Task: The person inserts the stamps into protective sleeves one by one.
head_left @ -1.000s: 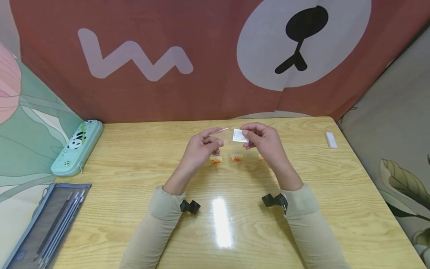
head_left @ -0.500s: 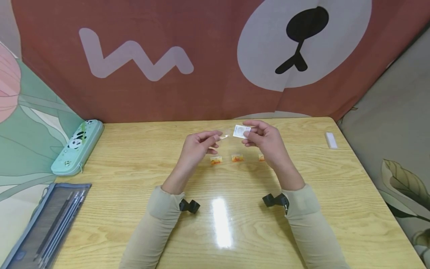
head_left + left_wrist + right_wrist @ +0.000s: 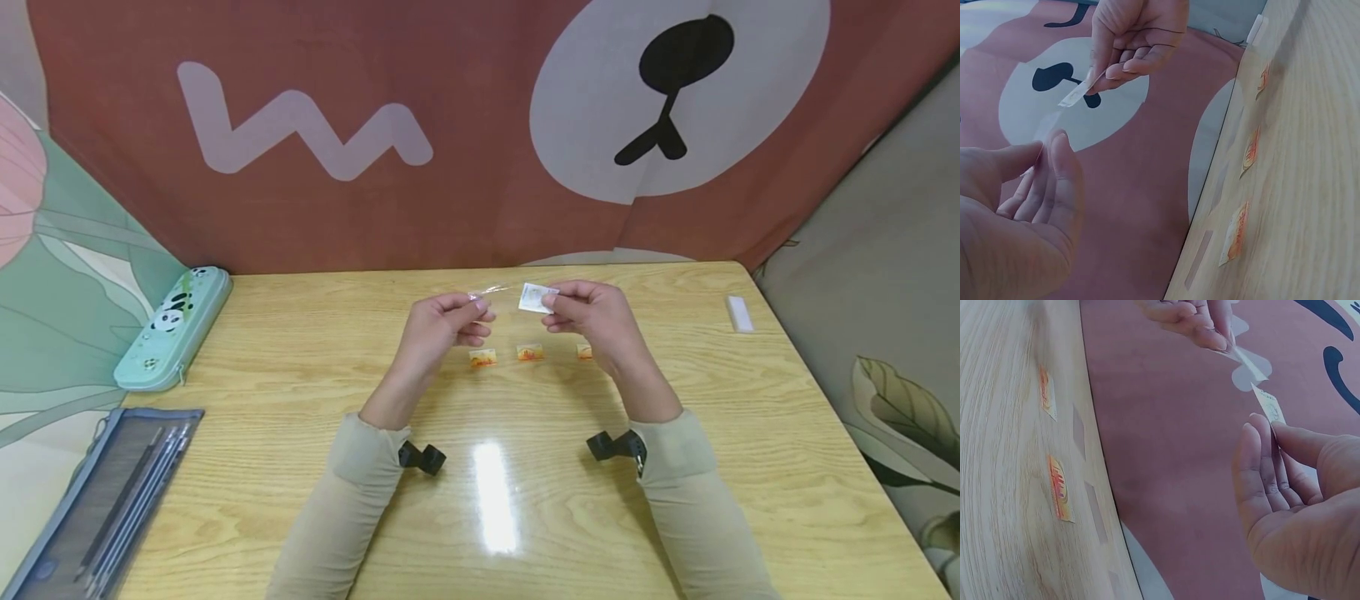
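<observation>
Beige-sleeved forearms (image 3: 337,517) reach over a wooden worktop (image 3: 285,350), the left hand (image 3: 442,329) pinching clear film (image 3: 491,291), the right hand (image 3: 596,321) a small white card (image 3: 533,297). Both hands, raised, face each other near three orange-printed pieces (image 3: 530,352) lying in a row.

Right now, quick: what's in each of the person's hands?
Left hand: closed, pinching a thin, clear, plastic-looking piece.
Right hand: closed, pinching a small, white, rectangular paper-like piece.
</observation>
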Demonstrator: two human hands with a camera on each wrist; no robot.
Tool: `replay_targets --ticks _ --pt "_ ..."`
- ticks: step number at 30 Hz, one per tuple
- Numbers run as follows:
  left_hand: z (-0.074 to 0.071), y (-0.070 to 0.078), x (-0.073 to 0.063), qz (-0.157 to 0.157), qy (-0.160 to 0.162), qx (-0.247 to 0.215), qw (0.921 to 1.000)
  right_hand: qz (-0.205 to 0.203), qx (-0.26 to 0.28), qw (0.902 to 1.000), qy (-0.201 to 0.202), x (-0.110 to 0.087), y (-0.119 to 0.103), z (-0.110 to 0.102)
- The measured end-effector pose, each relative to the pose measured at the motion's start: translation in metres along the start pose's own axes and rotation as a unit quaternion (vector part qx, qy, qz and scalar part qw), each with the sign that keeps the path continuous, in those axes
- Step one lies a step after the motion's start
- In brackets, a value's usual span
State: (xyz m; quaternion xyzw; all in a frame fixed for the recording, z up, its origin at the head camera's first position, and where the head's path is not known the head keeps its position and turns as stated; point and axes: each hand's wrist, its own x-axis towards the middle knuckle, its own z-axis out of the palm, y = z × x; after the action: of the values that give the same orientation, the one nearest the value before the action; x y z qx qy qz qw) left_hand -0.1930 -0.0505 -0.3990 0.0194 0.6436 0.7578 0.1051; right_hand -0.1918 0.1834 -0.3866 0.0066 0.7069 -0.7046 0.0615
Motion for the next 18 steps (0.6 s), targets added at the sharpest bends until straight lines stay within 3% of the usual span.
replay_targets --ticks 11,18 --pt "0.0006 0.0015 -0.0021 -0.006 -0.007 0.042 0.9991 0.004 0.015 0.9999 -0.002 -0.0009 -0.0018 0.0021" --pt "0.0031 0.0013 -0.0019 0.008 -0.019 0.003 0.9998 0.000 0.015 0.9999 -0.006 -0.0022 -0.0036 0.0023"
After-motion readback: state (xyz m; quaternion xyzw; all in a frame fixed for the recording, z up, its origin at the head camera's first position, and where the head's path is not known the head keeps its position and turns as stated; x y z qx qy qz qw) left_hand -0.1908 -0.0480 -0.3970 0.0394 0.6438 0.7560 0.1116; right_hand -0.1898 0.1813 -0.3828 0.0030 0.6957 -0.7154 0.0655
